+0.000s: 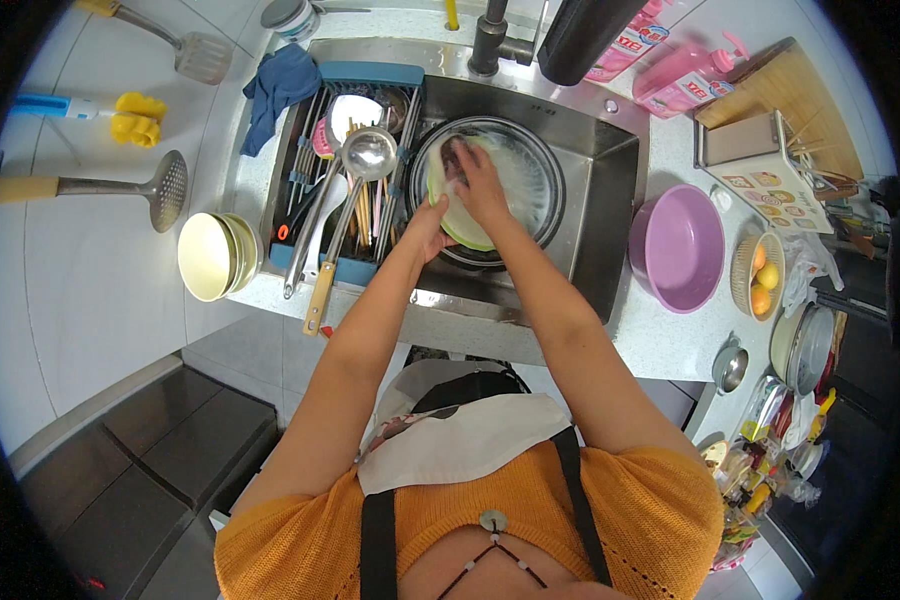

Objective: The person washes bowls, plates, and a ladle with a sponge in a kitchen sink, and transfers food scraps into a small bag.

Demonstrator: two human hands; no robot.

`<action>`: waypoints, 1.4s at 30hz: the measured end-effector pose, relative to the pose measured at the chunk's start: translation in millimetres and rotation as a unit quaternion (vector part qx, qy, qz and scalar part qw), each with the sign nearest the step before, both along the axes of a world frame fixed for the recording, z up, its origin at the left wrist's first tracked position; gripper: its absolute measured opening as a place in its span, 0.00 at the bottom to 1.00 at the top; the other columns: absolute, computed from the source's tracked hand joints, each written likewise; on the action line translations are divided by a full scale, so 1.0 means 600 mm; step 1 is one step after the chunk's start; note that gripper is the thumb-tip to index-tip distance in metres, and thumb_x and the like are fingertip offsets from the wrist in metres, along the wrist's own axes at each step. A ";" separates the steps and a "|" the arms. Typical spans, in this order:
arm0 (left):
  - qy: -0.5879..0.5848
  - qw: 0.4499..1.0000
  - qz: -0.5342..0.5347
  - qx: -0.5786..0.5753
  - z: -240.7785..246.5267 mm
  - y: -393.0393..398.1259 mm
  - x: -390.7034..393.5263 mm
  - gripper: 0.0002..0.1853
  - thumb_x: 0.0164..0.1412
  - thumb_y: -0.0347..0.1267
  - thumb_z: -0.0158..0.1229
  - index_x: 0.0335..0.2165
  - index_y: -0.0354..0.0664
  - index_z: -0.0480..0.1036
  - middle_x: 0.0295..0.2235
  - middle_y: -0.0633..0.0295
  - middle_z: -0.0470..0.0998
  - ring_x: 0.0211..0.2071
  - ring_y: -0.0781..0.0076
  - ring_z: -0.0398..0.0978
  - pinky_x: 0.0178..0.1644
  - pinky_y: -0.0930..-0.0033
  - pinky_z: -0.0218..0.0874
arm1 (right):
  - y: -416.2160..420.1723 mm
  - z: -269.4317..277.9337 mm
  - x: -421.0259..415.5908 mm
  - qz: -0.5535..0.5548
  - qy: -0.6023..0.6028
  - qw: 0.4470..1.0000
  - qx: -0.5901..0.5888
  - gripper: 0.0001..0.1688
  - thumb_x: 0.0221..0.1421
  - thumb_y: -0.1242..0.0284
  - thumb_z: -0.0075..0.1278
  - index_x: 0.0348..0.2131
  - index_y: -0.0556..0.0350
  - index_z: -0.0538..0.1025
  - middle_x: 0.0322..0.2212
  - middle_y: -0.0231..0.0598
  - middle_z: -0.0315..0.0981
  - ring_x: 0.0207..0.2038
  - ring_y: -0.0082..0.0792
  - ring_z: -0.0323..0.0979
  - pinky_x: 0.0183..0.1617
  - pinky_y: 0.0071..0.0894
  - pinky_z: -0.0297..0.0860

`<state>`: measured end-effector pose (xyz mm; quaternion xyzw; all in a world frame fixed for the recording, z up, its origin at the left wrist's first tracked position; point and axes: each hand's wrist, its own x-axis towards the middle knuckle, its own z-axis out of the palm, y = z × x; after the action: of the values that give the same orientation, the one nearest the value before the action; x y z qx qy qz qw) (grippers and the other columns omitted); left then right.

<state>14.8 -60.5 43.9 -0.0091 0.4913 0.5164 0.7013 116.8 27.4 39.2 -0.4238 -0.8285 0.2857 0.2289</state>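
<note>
My left hand [429, 231] grips the lower left rim of a pale plate or shallow dish [469, 227] with a green edge, which it holds tilted. Pressed against the inside of that dish is a dark scrubbing pad or cloth [451, 159], held under the fingers of my right hand [481, 184]. Both hands are over a round basin [557, 196] of cloudy water, which sits in the stainless-steel sink [607, 206]. My right hand partly hides the pad, so its exact kind is unclear.
A blue-ended drying rack [371, 73] with ladles [370, 154] and chopsticks spans the sink's left side. Stacked bowls [210, 256] stand left. The black faucet [487, 45] rises behind. Pink soap bottles [682, 82], a purple basin [682, 247] and a fruit basket [746, 300] stand right.
</note>
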 end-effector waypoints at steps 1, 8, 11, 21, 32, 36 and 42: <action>0.006 1.000 0.002 0.010 -0.002 -0.003 0.000 0.19 0.62 0.33 0.41 0.51 0.47 0.54 0.47 0.56 0.65 0.45 0.54 0.68 0.42 0.46 0.66 | -0.003 0.001 0.001 0.029 0.019 0.999 -0.028 0.40 0.41 0.77 0.53 0.55 0.45 0.58 0.51 0.50 0.53 0.50 0.52 0.58 0.52 0.39 0.60; 0.049 0.997 0.002 0.061 0.009 -0.013 0.007 0.29 0.52 0.19 0.43 0.53 0.50 0.52 0.46 0.59 0.65 0.44 0.58 0.69 0.37 0.53 0.70 | -0.028 0.018 0.057 0.173 0.086 0.973 -0.126 0.42 0.44 0.78 0.51 0.58 0.46 0.54 0.48 0.48 0.57 0.49 0.45 0.60 0.52 0.32 0.59; 0.055 0.997 -0.007 0.049 0.015 -0.019 0.005 0.31 0.49 0.17 0.43 0.52 0.49 0.54 0.45 0.60 0.66 0.43 0.59 0.70 0.36 0.55 0.71 | -0.023 0.047 0.074 0.195 0.059 0.965 -0.163 0.41 0.44 0.73 0.53 0.57 0.37 0.55 0.49 0.45 0.58 0.49 0.45 0.62 0.51 0.34 0.61; 0.108 0.992 -0.033 0.057 0.010 -0.032 0.005 0.34 0.48 0.17 0.43 0.54 0.51 0.52 0.45 0.59 0.66 0.42 0.63 0.70 0.35 0.63 0.69 | 0.034 0.020 0.019 -0.025 -0.146 0.989 0.001 0.41 0.42 0.68 0.54 0.55 0.26 0.56 0.41 0.43 0.61 0.37 0.47 0.69 0.36 0.41 0.68; 0.098 0.994 0.024 0.041 0.018 -0.023 0.018 0.23 0.58 0.25 0.44 0.52 0.51 0.55 0.43 0.59 0.68 0.39 0.65 0.72 0.29 0.63 0.72 | -0.009 -0.037 0.129 0.033 -0.316 0.948 -0.020 0.32 0.49 0.70 0.44 0.53 0.25 0.58 0.40 0.43 0.63 0.40 0.47 0.68 0.41 0.43 0.66; 0.091 0.995 0.007 0.042 0.011 -0.024 0.011 0.20 0.62 0.35 0.43 0.53 0.54 0.56 0.43 0.62 0.68 0.38 0.67 0.71 0.35 0.59 0.68 | -0.055 0.021 0.102 0.133 -0.189 0.957 -0.177 0.37 0.47 0.73 0.48 0.56 0.36 0.56 0.44 0.47 0.61 0.45 0.48 0.64 0.48 0.37 0.63; 0.091 0.995 0.005 0.049 -0.005 -0.022 0.005 0.19 0.63 0.42 0.39 0.50 0.52 0.57 0.41 0.63 0.69 0.38 0.68 0.71 0.34 0.60 0.68 | -0.075 0.014 0.098 0.184 -0.067 0.956 -0.219 0.39 0.48 0.66 0.50 0.58 0.39 0.52 0.47 0.48 0.58 0.47 0.49 0.63 0.49 0.36 0.62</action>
<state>17.6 -73.8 41.2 0.0698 0.5275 0.5423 0.6503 175.7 -17.8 47.7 -0.3222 -0.8228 0.4679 0.0180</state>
